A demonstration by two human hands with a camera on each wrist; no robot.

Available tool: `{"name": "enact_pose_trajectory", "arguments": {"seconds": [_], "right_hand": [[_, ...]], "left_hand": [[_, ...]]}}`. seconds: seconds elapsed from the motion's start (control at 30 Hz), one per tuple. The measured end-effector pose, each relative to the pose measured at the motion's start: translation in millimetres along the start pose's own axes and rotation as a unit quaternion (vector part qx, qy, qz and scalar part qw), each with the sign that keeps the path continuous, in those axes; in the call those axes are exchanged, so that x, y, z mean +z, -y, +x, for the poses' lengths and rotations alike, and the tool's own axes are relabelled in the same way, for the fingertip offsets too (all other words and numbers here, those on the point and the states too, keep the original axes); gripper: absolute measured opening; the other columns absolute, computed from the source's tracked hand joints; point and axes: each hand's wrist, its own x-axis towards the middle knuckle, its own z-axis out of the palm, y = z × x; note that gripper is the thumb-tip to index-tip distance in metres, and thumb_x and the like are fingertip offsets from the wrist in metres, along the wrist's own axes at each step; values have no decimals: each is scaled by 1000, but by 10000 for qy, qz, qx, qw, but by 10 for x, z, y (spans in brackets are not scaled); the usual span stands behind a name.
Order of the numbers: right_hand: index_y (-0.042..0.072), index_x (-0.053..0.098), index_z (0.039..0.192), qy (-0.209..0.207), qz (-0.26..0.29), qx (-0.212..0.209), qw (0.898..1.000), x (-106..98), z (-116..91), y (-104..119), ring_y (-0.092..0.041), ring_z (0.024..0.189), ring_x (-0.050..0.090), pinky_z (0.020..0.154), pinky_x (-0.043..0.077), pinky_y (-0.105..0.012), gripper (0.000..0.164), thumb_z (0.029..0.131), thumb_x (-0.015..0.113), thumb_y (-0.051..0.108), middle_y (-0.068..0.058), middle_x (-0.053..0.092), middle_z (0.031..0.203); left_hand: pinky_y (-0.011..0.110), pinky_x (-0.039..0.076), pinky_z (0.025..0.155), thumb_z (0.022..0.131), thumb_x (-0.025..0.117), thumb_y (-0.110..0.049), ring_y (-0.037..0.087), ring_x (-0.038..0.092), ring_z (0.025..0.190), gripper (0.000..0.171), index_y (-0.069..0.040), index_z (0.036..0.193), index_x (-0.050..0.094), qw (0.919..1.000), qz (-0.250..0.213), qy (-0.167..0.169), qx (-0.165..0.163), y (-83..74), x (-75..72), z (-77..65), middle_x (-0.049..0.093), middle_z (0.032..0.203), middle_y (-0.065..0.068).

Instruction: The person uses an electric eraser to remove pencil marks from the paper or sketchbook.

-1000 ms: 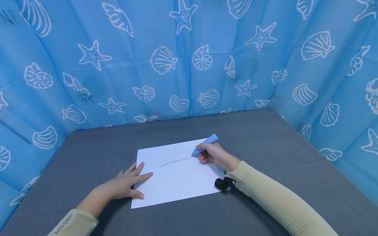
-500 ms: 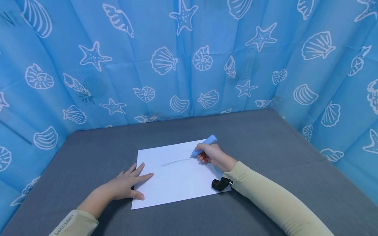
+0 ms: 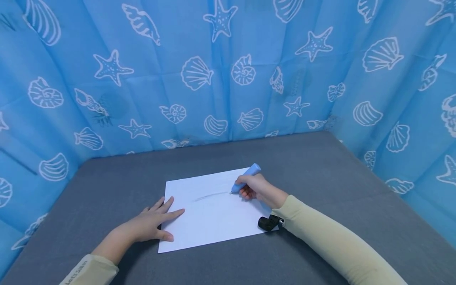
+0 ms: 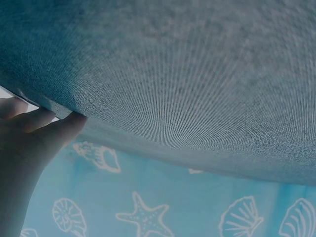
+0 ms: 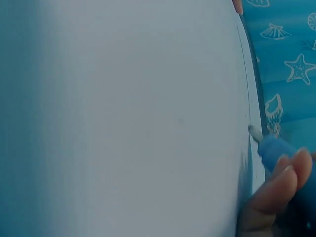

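Note:
A white sheet of paper [image 3: 213,221] lies on the grey cloth, with a thin grey line [image 3: 210,195] and faint smudges across its middle. My right hand [image 3: 257,187] grips a chunky light-blue pen [image 3: 252,170], its narrow tip down at the right end of the line. In the right wrist view the pen [image 5: 276,150] shows a pale tip on the line, with thumb and finger pinching its barrel. My left hand [image 3: 153,221] rests on the sheet's left edge with fingers spread. Those fingers [image 4: 59,129] also show in the left wrist view.
Grey cloth [image 3: 117,178] covers the table around the sheet. A blue curtain [image 3: 153,95] printed with shells and starfish hangs behind and along the sides. A small black device [image 3: 267,223] at my right wrist overlaps the sheet's lower right corner.
The pen tip has moved slightly toward me, from just above the line down to its right end. My left hand and the paper have stayed in place.

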Motion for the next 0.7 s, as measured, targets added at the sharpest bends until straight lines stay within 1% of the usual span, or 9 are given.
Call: {"name": "enact_pose_trajectory", "arguments": {"seconds": [0.1, 0.2, 0.33, 0.43, 0.53, 0.7], "right_hand": [[-1, 60, 82, 2, -69, 31, 10000, -20, -19, 2, -11, 49, 47, 49, 43, -22, 16, 88, 62, 14, -4, 53, 59], [0, 59, 82, -26, 60, 26, 10000, -39, -27, -1, -11, 50, 47, 50, 43, -21, 17, 89, 62, 15, -4, 53, 60], [-1, 59, 83, 121, 313, 21, 9994, -39, -19, -1, -11, 51, 48, 51, 46, -22, 18, 90, 62, 15, -5, 54, 63], [-2, 59, 85, 269, 338, 3, 9991, -9, -7, 0, -12, 52, 49, 51, 47, -22, 18, 90, 62, 15, -6, 55, 64], [-2, 59, 85, 177, 313, -40, 9993, 30, 0, 0, -12, 52, 49, 51, 46, -22, 17, 90, 62, 14, -6, 55, 63], [-1, 58, 80, -62, 251, -144, 9996, 61, 9, -9, -11, 49, 47, 49, 43, -21, 16, 88, 61, 13, -5, 53, 60]], "left_hand": [[74, 11, 103, 79, 70, -55, 48, 3, 144, 83, -22, 149, 41, 10000, 1, 12, -14, -5, -3, -4, 12, 160, 20], [74, 11, 103, 78, 71, -55, 48, 3, 144, 83, -23, 149, 41, 10000, -4, 38, -51, -19, -6, -9, 12, 160, 20], [74, 11, 103, 78, 71, -55, 49, 4, 143, 83, -22, 149, 42, 10000, -8, 44, -81, -30, -13, -21, 13, 160, 20], [74, 11, 103, 78, 71, -55, 49, 4, 143, 83, -22, 149, 42, 10000, 5, 29, -83, -26, -14, -26, 13, 160, 20], [74, 11, 103, 79, 71, -55, 48, 4, 144, 82, -22, 149, 42, 10000, -2, 22, -67, -19, -10, -22, 13, 160, 20], [74, 11, 103, 78, 70, -55, 47, 3, 144, 82, -24, 149, 42, 10000, -3, 25, -57, -10, 2, -10, 12, 160, 19]]}}
